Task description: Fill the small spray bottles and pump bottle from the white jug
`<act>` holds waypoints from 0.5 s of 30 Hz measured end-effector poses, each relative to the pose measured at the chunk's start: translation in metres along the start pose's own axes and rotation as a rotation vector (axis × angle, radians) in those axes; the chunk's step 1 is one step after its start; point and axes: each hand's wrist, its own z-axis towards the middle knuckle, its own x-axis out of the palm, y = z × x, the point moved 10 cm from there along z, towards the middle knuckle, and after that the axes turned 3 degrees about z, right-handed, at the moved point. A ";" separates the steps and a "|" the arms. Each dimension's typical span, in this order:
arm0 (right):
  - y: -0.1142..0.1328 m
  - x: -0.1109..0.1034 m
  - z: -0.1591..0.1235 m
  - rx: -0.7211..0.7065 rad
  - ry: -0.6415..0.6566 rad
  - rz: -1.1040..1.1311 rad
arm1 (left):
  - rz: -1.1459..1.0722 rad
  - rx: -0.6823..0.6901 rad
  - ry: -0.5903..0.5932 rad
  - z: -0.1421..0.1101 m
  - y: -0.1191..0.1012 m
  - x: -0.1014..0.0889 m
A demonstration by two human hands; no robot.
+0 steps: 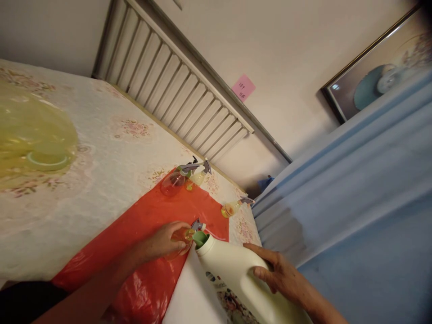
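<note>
My right hand [276,272] is closed around the side of a large white plastic jug [232,274] that has a green spout [200,238]. The jug is tilted with the spout toward a small clear spray bottle [187,234]. Wrapped around that small bottle's body is my left hand [165,240], resting on a red plastic sheet [155,216] spread over the table. The bottle's grey trigger head [197,224] shows just above the jug's spout.
Two more small spray bottles [184,177] lie at the red sheet's far edge and another one [232,208] lies near the table's right edge. A floral tablecloth [108,148] covers the table. A yellow translucent basin [33,135] is at left. Blue fabric [354,193] hangs at right.
</note>
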 end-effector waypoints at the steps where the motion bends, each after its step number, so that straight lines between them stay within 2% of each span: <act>1: 0.000 0.000 0.000 0.004 0.002 -0.001 | 0.000 0.002 0.003 0.000 0.000 0.000; 15: -0.003 0.000 0.002 -0.003 0.033 -0.027 | -0.002 -0.012 -0.009 0.001 0.003 0.000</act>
